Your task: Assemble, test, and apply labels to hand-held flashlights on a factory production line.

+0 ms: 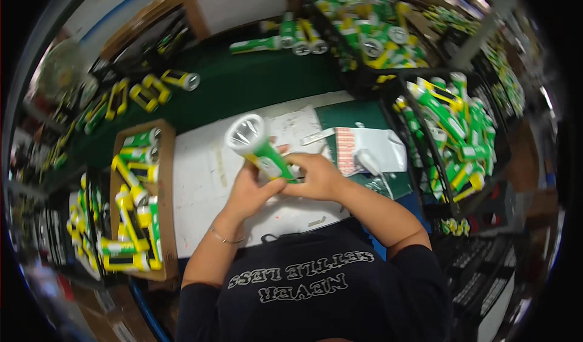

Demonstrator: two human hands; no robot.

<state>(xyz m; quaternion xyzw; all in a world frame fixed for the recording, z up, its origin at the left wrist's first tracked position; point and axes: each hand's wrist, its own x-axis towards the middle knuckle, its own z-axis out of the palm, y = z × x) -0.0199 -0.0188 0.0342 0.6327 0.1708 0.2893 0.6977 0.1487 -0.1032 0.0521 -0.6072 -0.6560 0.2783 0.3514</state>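
Note:
Over the white work board [197, 190], a green, white and yellow flashlight [264, 157] is tilted with its wide clear lens up and away from me. My left hand [248, 190] is closed around the lower part of its body. My right hand [316, 175] grips the tail end from the other side, its thumb close to my left thumb. By the right fingertips shows a small whitish piece [296, 169], too blurred to name. Part of the flashlight's body is hidden behind my fingers.
On the left stands a cardboard box [167, 220] of flashlights. Black crates [446, 187] heaped with more flashlights are at the right. A red-patterned sticker sheet [345, 151] and a white corded device [369, 160] lie right of the board. Several flashlights [254, 44] lie on the green table's far side.

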